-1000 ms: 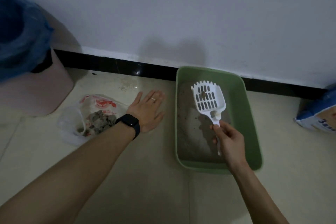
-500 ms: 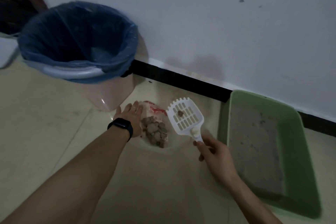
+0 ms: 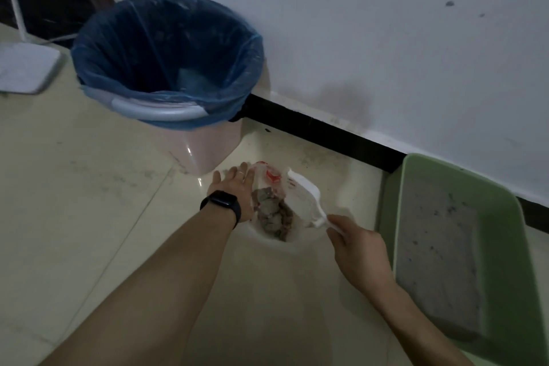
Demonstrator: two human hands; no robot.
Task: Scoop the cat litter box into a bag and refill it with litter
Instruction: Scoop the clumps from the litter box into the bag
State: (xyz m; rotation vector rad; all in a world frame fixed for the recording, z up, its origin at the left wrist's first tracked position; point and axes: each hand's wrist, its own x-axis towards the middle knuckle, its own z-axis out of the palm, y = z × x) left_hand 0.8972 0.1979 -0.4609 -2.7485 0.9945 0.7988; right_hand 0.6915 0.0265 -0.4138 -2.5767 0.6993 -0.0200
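Observation:
A clear plastic bag (image 3: 269, 177) with red print lies open on the floor and holds grey litter clumps (image 3: 273, 217). My left hand (image 3: 234, 187), with a black watch on the wrist, rests flat on the bag's left edge, fingers apart. My right hand (image 3: 359, 249) grips the handle of the white slotted scoop (image 3: 306, 196), which is tipped on its side over the bag. The green litter box (image 3: 410, 175) with grey litter stands to the right, against the wall.
A pink bin (image 3: 205, 145) lined with a blue bag stands just behind the plastic bag, by the wall. A white flat object (image 3: 26, 71) with a thin pole sits at the far left. Black skirting runs along the wall's foot.
My right hand carried the scoop from the litter box leftward to the bag and tipped it. My left hand shifted onto the bag's edge. The view turned left.

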